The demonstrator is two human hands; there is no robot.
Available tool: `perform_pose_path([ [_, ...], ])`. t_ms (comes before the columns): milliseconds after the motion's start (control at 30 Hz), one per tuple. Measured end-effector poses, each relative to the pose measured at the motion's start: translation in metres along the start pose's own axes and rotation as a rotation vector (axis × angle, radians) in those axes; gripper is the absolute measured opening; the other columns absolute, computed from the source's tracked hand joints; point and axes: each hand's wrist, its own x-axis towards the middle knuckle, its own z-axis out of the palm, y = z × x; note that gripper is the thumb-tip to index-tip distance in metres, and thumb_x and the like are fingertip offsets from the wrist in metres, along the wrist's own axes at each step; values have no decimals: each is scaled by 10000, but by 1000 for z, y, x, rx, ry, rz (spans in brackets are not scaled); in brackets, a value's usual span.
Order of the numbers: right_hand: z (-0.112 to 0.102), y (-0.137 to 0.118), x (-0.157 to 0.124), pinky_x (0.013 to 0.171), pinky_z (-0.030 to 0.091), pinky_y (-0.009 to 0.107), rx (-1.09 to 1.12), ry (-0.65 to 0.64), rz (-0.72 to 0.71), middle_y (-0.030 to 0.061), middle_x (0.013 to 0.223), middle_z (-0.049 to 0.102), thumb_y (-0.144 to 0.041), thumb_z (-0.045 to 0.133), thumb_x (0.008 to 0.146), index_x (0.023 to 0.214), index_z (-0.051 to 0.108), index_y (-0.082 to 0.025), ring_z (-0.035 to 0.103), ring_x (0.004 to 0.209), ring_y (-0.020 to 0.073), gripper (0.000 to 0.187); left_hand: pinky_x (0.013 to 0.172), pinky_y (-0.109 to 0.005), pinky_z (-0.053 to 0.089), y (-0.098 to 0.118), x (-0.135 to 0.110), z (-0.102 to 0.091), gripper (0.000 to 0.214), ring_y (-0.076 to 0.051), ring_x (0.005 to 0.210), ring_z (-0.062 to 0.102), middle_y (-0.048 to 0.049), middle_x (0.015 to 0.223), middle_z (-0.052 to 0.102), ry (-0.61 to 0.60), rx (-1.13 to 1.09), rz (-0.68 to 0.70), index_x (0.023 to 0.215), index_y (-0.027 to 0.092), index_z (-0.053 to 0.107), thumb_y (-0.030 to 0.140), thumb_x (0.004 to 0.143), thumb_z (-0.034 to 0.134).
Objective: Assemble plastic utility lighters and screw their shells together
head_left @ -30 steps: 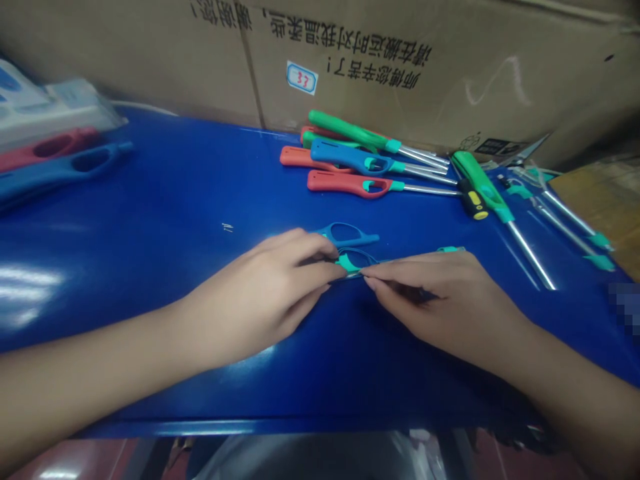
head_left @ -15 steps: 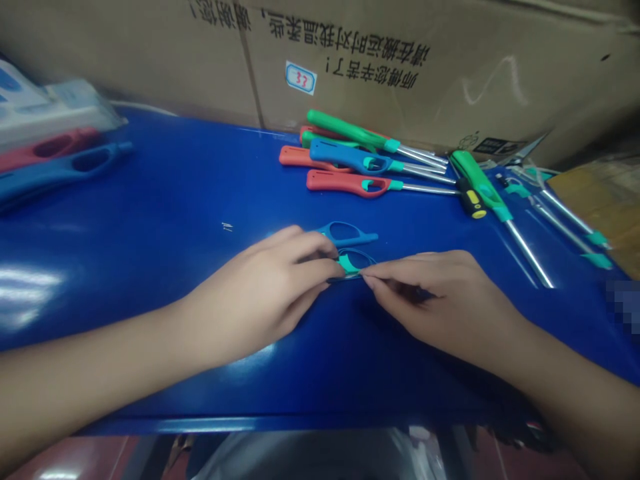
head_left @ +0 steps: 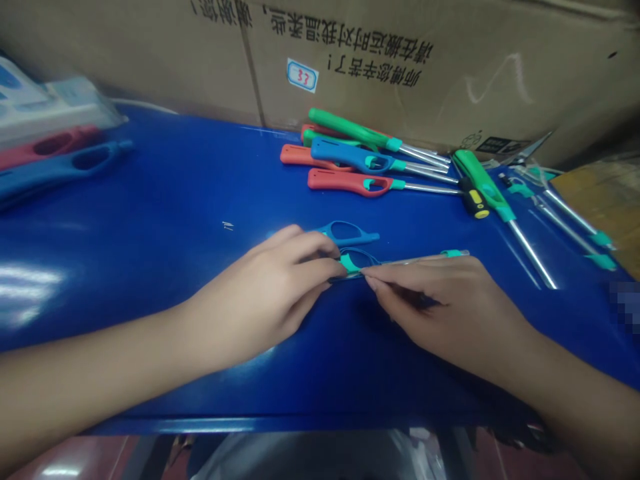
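My left hand (head_left: pixel 265 293) rests on the blue table (head_left: pixel 165 220) with its fingers closed on a blue lighter handle shell (head_left: pixel 357 257) that carries a teal trigger. My right hand (head_left: pixel 440 307) pinches the lighter's thin metal tube (head_left: pixel 425 259) where it meets the shell; the tube's teal-tipped end pokes out past my knuckles. A second blue handle shell (head_left: pixel 347 233) lies loose just behind my left fingertips.
Several finished lighters (head_left: pixel 365 163) in green, blue and red lie at the back, beside a black-and-yellow screwdriver (head_left: pixel 473 200) and metal tubes (head_left: pixel 565 223) at right. Red and blue shells (head_left: pixel 60 160) lie far left. Cardboard boxes (head_left: pixel 350 60) wall the back. A tiny screw (head_left: pixel 227 226) lies mid-table.
My right hand has shifted slightly lower, so the metal tube and its teal tip show again behind my knuckles. My left hand has stayed put.
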Motion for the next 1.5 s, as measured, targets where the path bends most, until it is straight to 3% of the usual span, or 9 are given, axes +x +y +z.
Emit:
perform_pose_path([
  [200,1,-2,-1,685,554,310,-17,-41,14,8,843,808,-189,584,963,889,772,-221,757,715,197,205,919,-390,482,3,-2,2,304,-241,1081,580,-76,1221,629,30,-52,-21,1250,236,678,133,1018,512],
  [633,-2,-8,1,557,386,268,83,-74,138,-27,658,711,-175,587,963,669,626,-194,621,545,95,297,902,-371,476,5,-6,3,342,-231,1062,555,-63,1261,604,14,-63,-49,1247,243,671,83,980,528],
  [900,0,-9,-2,578,403,279,47,-123,121,-35,677,709,-165,568,973,800,704,-200,647,582,114,223,885,-385,492,5,-5,1,298,-242,1069,556,-53,1272,606,4,-65,-63,1187,247,687,99,974,540],
  [1100,-5,-9,-5,625,454,325,-72,-35,50,-7,753,767,-195,580,977,846,721,-209,707,635,171,193,903,-399,504,5,-5,1,350,-248,1082,573,-52,1285,617,-8,-49,-63,1238,268,676,92,965,544],
  [1300,-7,-8,-3,583,435,328,-84,-45,41,19,794,783,-189,576,975,723,666,-195,704,614,171,267,916,-390,499,5,-5,0,390,-239,1086,569,-38,1303,617,-12,-50,-58,1271,278,667,73,965,539],
  [1500,-3,-9,-3,574,415,318,-53,-80,56,2,704,739,-178,573,971,750,686,-183,687,604,166,249,901,-389,495,5,-5,1,392,-237,1071,560,-42,1301,613,-13,-42,-52,1292,271,662,83,975,529],
])
